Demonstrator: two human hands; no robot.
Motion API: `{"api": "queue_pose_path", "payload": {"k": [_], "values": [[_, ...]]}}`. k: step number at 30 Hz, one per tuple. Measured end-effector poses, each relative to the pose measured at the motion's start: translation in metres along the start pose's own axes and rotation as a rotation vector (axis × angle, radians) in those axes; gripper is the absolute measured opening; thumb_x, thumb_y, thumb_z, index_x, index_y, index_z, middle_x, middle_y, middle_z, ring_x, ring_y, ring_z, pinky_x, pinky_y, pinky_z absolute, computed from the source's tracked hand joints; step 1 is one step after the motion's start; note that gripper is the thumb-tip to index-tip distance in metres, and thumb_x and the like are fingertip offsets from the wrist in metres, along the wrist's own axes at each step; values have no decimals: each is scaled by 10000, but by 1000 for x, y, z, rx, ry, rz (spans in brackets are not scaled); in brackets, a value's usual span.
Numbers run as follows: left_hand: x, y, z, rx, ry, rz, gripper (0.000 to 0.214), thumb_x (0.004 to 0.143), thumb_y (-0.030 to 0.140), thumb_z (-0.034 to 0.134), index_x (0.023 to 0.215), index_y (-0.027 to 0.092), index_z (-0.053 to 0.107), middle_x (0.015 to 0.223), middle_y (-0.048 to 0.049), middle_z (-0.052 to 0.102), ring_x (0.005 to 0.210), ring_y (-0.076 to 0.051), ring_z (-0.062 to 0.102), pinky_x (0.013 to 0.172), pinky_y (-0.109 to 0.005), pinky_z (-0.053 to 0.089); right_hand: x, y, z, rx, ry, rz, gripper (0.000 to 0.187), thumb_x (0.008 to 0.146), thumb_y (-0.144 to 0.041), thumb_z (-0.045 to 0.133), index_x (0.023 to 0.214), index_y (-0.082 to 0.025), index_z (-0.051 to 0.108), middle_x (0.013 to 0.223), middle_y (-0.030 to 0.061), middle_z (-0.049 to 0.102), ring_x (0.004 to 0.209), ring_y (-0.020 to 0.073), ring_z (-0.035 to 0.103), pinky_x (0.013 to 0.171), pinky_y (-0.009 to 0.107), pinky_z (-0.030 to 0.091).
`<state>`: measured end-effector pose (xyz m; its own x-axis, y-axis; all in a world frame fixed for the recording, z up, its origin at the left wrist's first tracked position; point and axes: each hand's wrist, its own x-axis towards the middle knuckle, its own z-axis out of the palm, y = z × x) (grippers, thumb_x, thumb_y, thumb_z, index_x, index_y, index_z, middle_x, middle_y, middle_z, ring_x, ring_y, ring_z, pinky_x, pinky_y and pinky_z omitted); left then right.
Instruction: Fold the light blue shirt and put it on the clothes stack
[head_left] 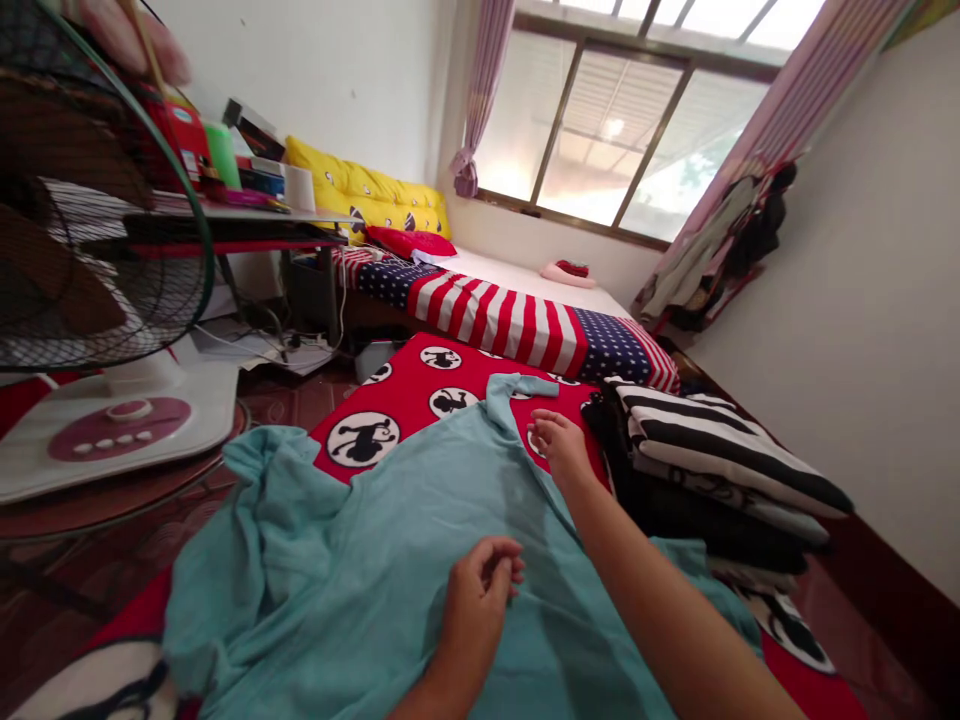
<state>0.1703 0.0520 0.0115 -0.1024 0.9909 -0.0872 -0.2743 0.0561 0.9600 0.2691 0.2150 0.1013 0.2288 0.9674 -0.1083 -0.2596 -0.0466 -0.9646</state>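
A teal long-sleeved garment [420,540] lies spread over a red cloth [405,385] printed with dark figures in white circles. One sleeve is bunched at the left; the collar end, at the far side, forms a narrow band. My left hand [486,578] is over the middle of the garment, its fingers loosely curled with a gap to the thumb and nothing visible in them. Farther forward and to the right, my right hand [561,446] hovers by the garment's far right edge, fingers loosely bent and apart, holding nothing. My right forearm hides part of the garment.
Folded clothes [712,450], striped black and white on top, are stacked at the right. A fan [127,420] stands at the left before a cluttered desk [262,213]. Behind lies a bed with a stars-and-stripes cover [495,320]. Clothes [720,245] hang on the right wall.
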Motion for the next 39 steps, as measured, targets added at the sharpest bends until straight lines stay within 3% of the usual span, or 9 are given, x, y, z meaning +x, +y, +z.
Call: {"api": "queue_pose_path", "payload": {"k": [5,8,18,21,25,28,31,34,39], "values": [[1,-3,1,3,-29,-24,217,726,354,572,803,179,674,739,-66,680,676,-194,639,585,-279,495,68,12,39,8,-18,133,74,843,-150,632,908,-118,617,821,30,643,717,130,644,622,246,531],[2,-7,0,17,-49,-27,193,736,331,561,807,187,669,748,-63,675,684,-196,639,591,-279,493,86,23,53,-5,-42,188,286,927,-322,584,1151,-143,583,1101,68,624,904,171,636,763,350,558],[6,-16,-5,9,-107,2,198,827,323,533,901,176,643,804,-79,661,707,-199,643,599,-281,509,73,24,52,-177,-167,128,337,924,-354,587,1204,-168,564,1185,83,599,984,198,622,821,403,550],[1,-5,-6,77,34,144,286,882,343,509,1110,188,587,1044,-117,643,786,-192,649,645,-288,527,52,8,48,-236,-148,-33,243,928,-306,567,1069,-113,614,952,25,632,769,121,612,697,281,526],[-17,17,-20,267,323,619,453,951,289,428,1398,254,359,1461,-133,382,1268,-250,479,995,-408,453,-13,-10,30,-338,-206,-284,43,746,-169,657,766,-133,672,681,-56,567,625,77,507,616,201,423],[-33,38,-38,381,381,939,509,961,299,391,1455,292,266,1568,-95,207,1437,-286,244,1139,-511,283,-88,-7,-1,-765,-701,-553,79,634,-107,702,647,-182,680,693,-28,608,634,107,524,621,224,416],[-40,60,-52,517,358,1108,448,940,304,413,1386,308,375,1525,-70,309,1405,-294,305,1134,-532,280,-148,11,-42,-1085,-1014,-628,283,695,-115,675,929,-263,734,904,-3,678,662,119,576,663,245,449],[-33,70,-56,841,293,1025,411,874,289,530,1283,276,501,1418,-83,462,1357,-297,374,1124,-516,297,-166,31,-87,-1047,-799,-581,278,792,-127,593,1003,-265,711,996,19,671,774,137,632,730,252,493],[-15,47,-53,1351,165,552,638,721,440,676,1312,228,561,1500,-167,366,1404,-399,271,1105,-599,256,-132,46,-160,-945,-71,-650,274,853,-179,474,1039,-191,675,1148,115,607,855,186,639,665,288,538]]}}
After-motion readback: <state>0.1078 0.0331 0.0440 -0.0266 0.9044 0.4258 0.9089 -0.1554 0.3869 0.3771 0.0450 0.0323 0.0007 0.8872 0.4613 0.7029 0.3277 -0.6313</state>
